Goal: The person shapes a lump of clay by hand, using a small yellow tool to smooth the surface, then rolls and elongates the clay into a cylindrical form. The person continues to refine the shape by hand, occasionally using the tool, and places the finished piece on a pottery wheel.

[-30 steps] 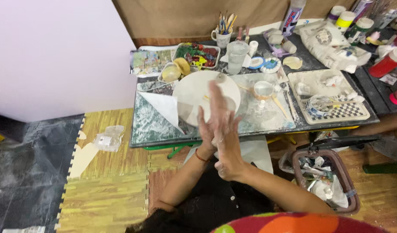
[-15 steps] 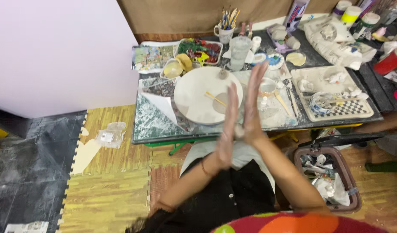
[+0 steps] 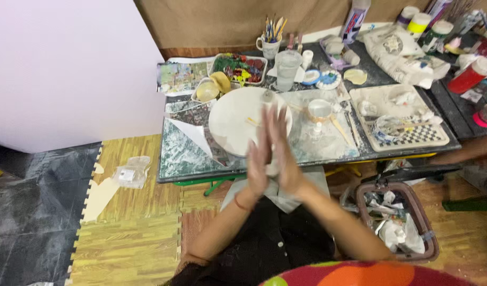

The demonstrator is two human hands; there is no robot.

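Your left hand [image 3: 258, 159] and right hand [image 3: 282, 153] are raised in front of you, palms pressed toward each other with the fingers straight and pointing away from you. A pale lump [image 3: 271, 168] shows between the palms near the heels of the hands; it is too blurred to say what it is.

The hands hover over the near edge of the low table [image 3: 190, 159]. Just beyond your fingertips lies a round white board [image 3: 233, 124], flat on the table, with a few small light scraps on it. To its left a folded white paper [image 3: 193, 132] lies touching its edge.

Farther off, a clear glass [image 3: 287, 69] stands behind the board, and a white mug of brushes [image 3: 270, 45] stands beyond that. A paint palette tray [image 3: 238, 68] sits at the far left of the table, with a small yellowish bowl [image 3: 206, 91] just beside it. On the right of the table rests a checked tray [image 3: 408, 132] holding pale scraps.

On the floor to your right stands a brown basket [image 3: 429, 249] full of crumpled tubes and wrappers. On the floor mat to the left lies a small clear bag [image 3: 131, 172].
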